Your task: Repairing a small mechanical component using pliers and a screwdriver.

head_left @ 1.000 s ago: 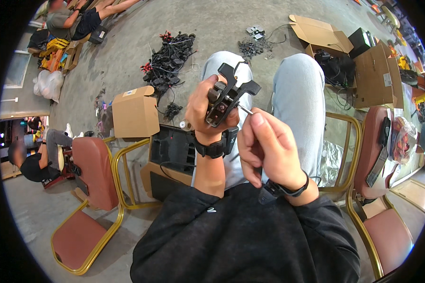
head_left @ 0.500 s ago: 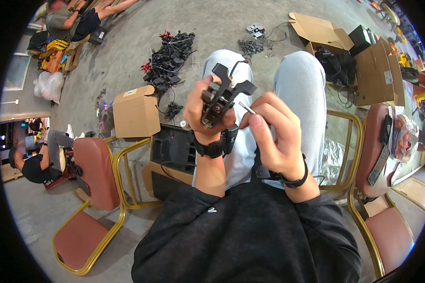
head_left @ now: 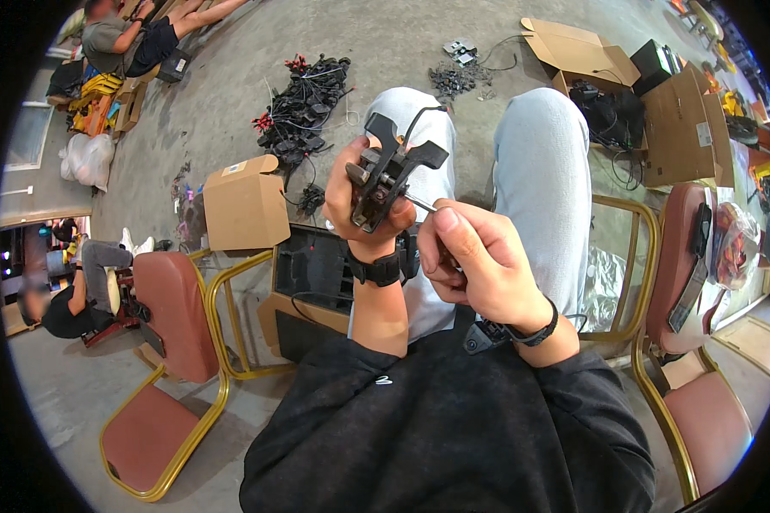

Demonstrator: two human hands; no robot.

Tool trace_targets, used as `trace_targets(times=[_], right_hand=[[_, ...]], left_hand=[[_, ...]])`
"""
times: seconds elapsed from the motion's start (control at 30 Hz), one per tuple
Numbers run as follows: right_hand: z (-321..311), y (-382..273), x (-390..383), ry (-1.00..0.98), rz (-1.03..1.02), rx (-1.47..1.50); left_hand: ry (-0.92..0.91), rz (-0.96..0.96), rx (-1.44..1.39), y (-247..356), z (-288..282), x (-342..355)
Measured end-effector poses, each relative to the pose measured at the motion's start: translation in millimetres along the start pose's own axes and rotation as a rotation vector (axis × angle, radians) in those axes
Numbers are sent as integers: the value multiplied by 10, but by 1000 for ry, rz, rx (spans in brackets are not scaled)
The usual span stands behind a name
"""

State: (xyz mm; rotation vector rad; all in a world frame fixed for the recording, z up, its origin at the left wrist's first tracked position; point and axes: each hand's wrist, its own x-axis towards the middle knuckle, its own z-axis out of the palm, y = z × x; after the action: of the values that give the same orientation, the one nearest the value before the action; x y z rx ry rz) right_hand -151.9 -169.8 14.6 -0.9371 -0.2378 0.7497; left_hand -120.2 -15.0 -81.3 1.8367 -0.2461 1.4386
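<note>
Above my lap, my left hand [head_left: 342,197] is closed around a black mechanical device [head_left: 389,175] with two splayed, paddle-like arms and a thin dark cable at its top. Between the thumb and index finger of my right hand [head_left: 479,252] is a thin metal rod [head_left: 419,203]. The rod's far end meets the right side of the device; whether it sits in a hole or only touches, I cannot tell. Its near end is hidden by my fingers. Dark straps with small black units circle both wrists.
A heap of black cabled parts [head_left: 308,107] lies on the floor ahead, with smaller parts [head_left: 460,79] farther right. Cardboard boxes [head_left: 246,205] [head_left: 680,128] stand at both sides. Red-seated chairs [head_left: 175,316] [head_left: 701,410] flank me. Two people sit at the left.
The rod's tip has moved left from a gap beside the device to meet it. My right hand has come slightly left and lower; the device has shifted a little left.
</note>
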Motion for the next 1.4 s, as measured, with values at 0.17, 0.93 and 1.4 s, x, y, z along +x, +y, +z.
trace_targets(times=[0.17,0.93,1.4], right_hand=[[-22,3,4,7,41,153],[-32,-158,-86,6,114,205],[-151,-17,93,288,-791,-1322]], left_hand=[[-8,23,-9,20,5,8],[-143,126,-32,65,-2,98],[-18,3,4,57,6,39]])
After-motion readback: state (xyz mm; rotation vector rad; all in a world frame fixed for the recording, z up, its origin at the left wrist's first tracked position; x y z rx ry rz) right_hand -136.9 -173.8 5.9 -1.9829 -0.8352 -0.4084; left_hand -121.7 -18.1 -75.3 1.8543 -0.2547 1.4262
